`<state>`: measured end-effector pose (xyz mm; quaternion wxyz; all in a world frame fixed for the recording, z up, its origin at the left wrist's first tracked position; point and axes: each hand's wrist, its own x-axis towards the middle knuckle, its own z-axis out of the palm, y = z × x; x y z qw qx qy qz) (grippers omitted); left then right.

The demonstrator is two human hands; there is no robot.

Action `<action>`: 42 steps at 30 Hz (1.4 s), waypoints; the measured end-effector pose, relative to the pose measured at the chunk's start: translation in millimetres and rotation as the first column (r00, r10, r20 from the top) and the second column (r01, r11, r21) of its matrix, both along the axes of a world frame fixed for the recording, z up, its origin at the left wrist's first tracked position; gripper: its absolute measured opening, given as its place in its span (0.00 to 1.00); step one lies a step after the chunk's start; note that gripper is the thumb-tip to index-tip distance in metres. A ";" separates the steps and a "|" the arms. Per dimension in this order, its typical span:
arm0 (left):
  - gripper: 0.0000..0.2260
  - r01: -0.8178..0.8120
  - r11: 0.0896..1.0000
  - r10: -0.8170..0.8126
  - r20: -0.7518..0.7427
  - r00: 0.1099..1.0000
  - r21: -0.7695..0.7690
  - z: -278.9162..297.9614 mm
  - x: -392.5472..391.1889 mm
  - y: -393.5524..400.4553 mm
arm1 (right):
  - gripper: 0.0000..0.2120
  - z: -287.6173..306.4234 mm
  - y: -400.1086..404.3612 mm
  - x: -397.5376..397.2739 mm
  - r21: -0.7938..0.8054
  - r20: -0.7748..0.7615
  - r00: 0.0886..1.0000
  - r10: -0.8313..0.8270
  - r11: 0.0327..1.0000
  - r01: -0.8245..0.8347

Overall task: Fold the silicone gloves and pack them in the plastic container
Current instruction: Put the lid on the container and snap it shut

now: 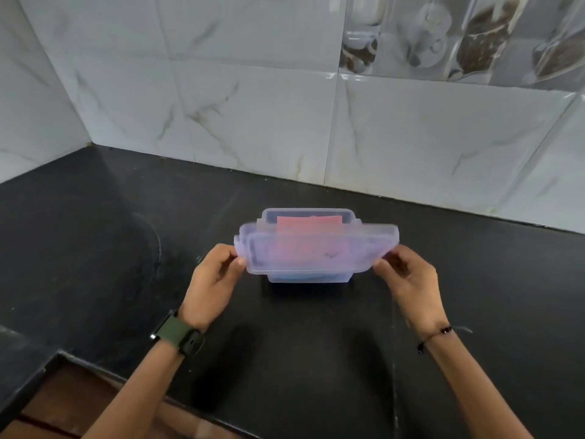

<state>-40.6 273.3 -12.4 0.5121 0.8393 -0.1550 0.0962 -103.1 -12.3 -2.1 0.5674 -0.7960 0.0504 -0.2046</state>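
Note:
A clear plastic container [308,278] stands on the black counter. Folded pink silicone gloves [308,221] lie inside it and show at its far side. A translucent lid [316,251] hovers just above the container, tilted and blurred by motion. My left hand [215,274] pinches the lid's left end. My right hand [405,274] pinches its right end. Something blue shows through the container's near wall; I cannot tell what it is.
The black stone counter [126,248] runs to a marble-tiled wall [221,106] at the back and left. Its front edge steps down at the lower left, where a brown floor [79,403] shows.

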 end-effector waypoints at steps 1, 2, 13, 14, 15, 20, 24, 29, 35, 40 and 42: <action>0.05 -0.049 0.999 0.048 -0.065 0.997 -0.022 4.0 8.2 -8.4 | 0.04 6.9 0.0 11.5 -0.082 -0.017 0.997 -0.080 0.994 0.078; 0.05 -0.101 0.994 0.096 -0.112 0.989 -0.033 7.7 17.5 -16.9 | 0.06 12.5 0.5 25.2 -0.155 -0.013 0.987 -0.159 0.976 0.155; 0.14 -0.216 0.780 0.364 -0.144 0.920 0.588 26.7 87.0 -64.8 | 0.19 17.8 5.0 123.9 -0.582 -0.337 0.867 -0.367 0.805 0.115; 0.15 -0.201 0.766 0.357 -0.143 0.923 0.610 28.1 88.3 -65.9 | 0.18 16.2 4.2 123.1 -0.592 -0.346 0.860 -0.376 0.798 0.111; 0.15 -0.190 0.753 0.350 -0.140 0.926 0.630 28.8 88.8 -66.0 | 0.18 14.1 4.0 121.8 -0.602 -0.357 0.852 -0.384 0.792 0.105; 0.17 -0.177 0.721 0.364 -0.150 0.919 0.670 20.7 88.8 -64.4 | 0.20 -0.8 5.2 120.3 -0.626 -0.345 0.845 -0.408 0.771 0.117; 0.15 -0.165 0.692 0.362 -0.140 0.922 0.702 15.8 90.1 -66.9 | 0.19 -1.1 5.4 122.4 -0.662 -0.384 0.818 -0.428 0.745 0.079; 0.16 -0.005 0.608 0.322 -0.241 0.915 0.794 21.5 94.6 -67.8 | 0.15 6.4 12.2 120.5 -0.821 -0.387 0.796 -0.465 0.568 -0.068; 0.18 -0.050 0.683 0.294 -0.211 0.932 0.729 4.9 93.7 -62.6 | 0.16 1.0 14.7 118.1 -0.852 -0.383 0.794 -0.472 0.512 -0.107; 0.23 -0.111 0.820 0.331 -0.307 0.892 0.562 -2.2 100.2 -60.9 | 0.15 -5.6 12.9 129.8 -0.672 -0.456 0.780 -0.428 0.741 0.014; 0.21 -0.093 0.783 0.320 -0.270 0.908 0.616 1.8 99.6 -62.4 | 0.15 -6.4 10.0 133.0 -0.608 -0.491 0.773 -0.402 0.793 0.026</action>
